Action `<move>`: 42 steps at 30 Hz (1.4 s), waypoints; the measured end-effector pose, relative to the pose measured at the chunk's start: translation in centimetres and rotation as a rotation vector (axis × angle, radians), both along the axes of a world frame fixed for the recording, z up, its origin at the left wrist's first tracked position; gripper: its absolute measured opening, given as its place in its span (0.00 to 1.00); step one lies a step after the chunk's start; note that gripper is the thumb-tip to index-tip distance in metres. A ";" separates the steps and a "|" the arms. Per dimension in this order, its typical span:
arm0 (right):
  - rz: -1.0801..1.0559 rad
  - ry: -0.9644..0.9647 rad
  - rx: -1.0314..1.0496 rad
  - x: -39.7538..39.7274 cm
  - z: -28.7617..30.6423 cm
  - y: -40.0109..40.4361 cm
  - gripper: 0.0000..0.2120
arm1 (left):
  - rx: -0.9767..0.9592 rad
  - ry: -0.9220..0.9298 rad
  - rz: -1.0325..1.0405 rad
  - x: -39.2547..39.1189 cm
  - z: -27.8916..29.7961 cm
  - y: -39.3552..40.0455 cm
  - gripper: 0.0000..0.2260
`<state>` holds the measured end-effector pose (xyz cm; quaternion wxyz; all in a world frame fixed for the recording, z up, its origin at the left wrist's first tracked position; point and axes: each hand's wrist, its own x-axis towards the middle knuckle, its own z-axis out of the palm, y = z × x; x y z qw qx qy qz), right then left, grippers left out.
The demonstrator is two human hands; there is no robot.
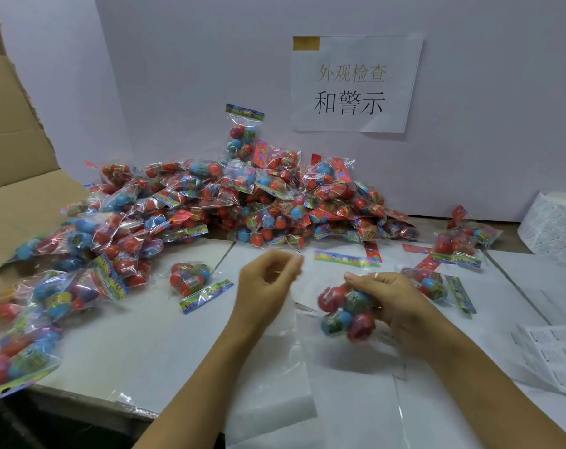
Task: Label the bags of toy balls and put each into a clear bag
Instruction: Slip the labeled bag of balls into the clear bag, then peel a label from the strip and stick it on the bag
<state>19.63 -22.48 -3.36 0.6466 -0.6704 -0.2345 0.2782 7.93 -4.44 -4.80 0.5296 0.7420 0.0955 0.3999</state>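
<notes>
Bags of toy balls (242,202) are lying heaped in a great pile well beyond both hands, spilling away to the left of the left hand over a flattened cardboard box (12,196); presumably this is the stock waiting to be labelled, tipped out so each bag is within reach. A white table (139,361) is carrying everything, and a stack of clear bags (268,367) is lying flat on it just under and between the forearms, probably kept close so one can be drawn up without stretching. A roll of labels (554,225) is sitting far to the right of the right hand, and a loose label sheet (554,354) is lying nearer, beside the right forearm; both seem placed on the working side for quick peeling. A paper sign (353,84) is hanging on the wall behind the pile. A few single bags are lying apart: one bag (191,280) just left of the left hand, another bag (434,283) just beyond the right hand; whether these are labelled I cannot tell. The right hand (388,303) is grasping the held bag of balls (345,312), fingers curled over its top so the balls are hanging bunched and steady. The left hand (268,277) is hovering with fingers curled, blurred; it seems to be pinching something thin, perhaps clear film or a label, though the thing itself is too faint to make out.
</notes>
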 end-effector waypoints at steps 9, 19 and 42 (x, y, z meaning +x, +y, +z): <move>-0.498 -0.236 -0.260 2.7 -0.4 -1.5 0.36 | 0.429 1.029 0.440 -0.3 -1.5 2.5 0.29; -0.516 -0.698 -0.131 -0.1 -0.6 -0.4 0.26 | 0.106 0.411 0.243 -0.1 -0.8 2.0 0.16; -0.120 -0.183 0.242 -1.7 -0.7 1.1 0.30 | -0.698 0.179 -0.439 -0.5 1.1 0.4 0.18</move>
